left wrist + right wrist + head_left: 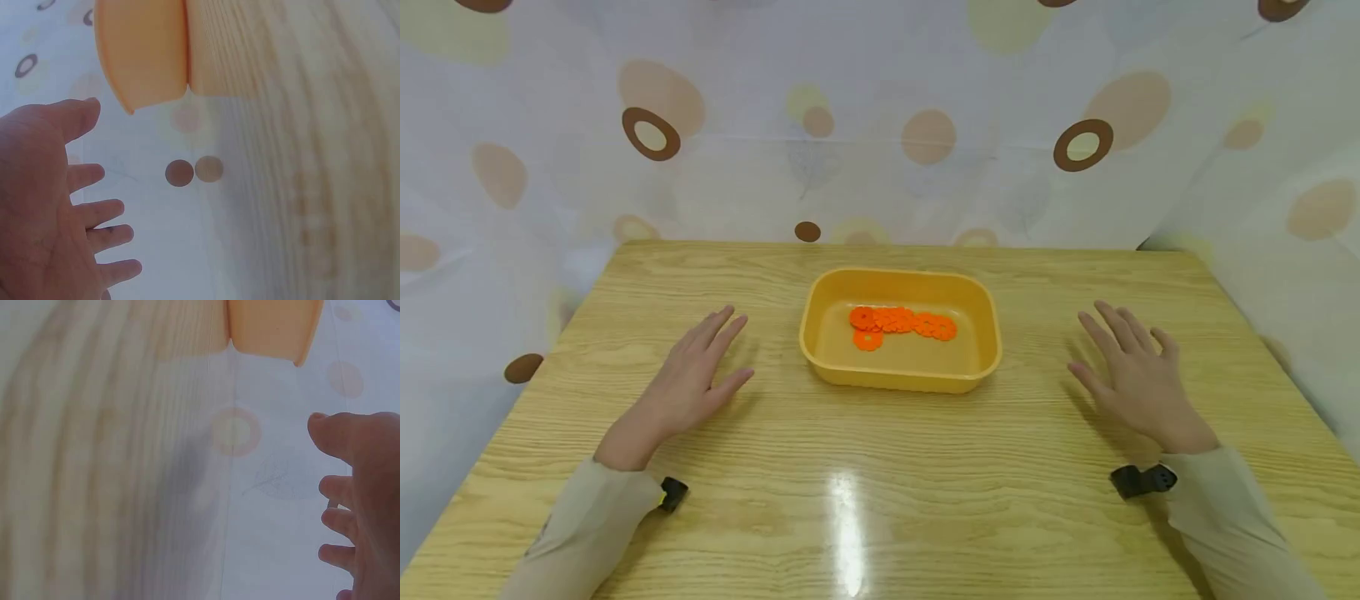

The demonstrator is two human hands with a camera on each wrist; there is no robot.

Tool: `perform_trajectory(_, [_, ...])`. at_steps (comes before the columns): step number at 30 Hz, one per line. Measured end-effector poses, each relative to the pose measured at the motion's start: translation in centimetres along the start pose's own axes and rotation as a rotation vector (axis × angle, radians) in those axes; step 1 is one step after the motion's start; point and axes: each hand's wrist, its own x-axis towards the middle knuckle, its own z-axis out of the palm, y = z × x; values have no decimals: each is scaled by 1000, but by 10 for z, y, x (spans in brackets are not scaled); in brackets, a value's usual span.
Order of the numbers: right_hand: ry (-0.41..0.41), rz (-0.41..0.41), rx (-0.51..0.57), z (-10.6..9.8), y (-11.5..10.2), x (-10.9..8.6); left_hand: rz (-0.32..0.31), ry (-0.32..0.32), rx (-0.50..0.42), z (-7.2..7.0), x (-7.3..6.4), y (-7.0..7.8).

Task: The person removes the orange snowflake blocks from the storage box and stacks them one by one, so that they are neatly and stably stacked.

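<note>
A yellow-orange plastic basin point(898, 377) sits toward the back middle of the table. Inside it lie several flat orange discs with notched edges and a centre hole point(893, 319), overlapping in a row, with one disc point(868, 340) just in front of the rest. To the left of the basin, the left hand point(688, 375) hovers over the wood with fingers extended and thumb apart, holding nothing. The right hand point(1135, 375) is on the other side, fingers spread and nothing in it. Both wrist views show the basin's outer wall point(147, 53) beyond the thumb.
The wood-grain table point(760, 517) carries a bright glare streak near its front. A white curtain with brown and beige circles point(865, 100) hangs behind the table and along both sides. A small black device is worn at each cuff point(673, 494).
</note>
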Motion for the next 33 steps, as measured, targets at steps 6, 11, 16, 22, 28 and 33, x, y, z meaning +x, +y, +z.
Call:
perform_trajectory(6, [74,-31,40,2,-10,11,-63,-24,-30,0,3,5])
perform_trajectory(11, [111,-26,98,5,-18,17,-89,2,-19,2,4,7])
perform_trajectory(16, [166,-53,145,10,-23,25,-68,37,-18,3,9,7])
perform_trajectory(22, [217,-106,189,9,-34,39,-60,38,-35,2,19,10])
perform_trajectory(28, [138,-107,245,7,-44,47,-55,11,-68,4,28,18])
perform_trajectory(33, [119,-153,265,7,-51,55,-53,-17,-102,6,37,24])
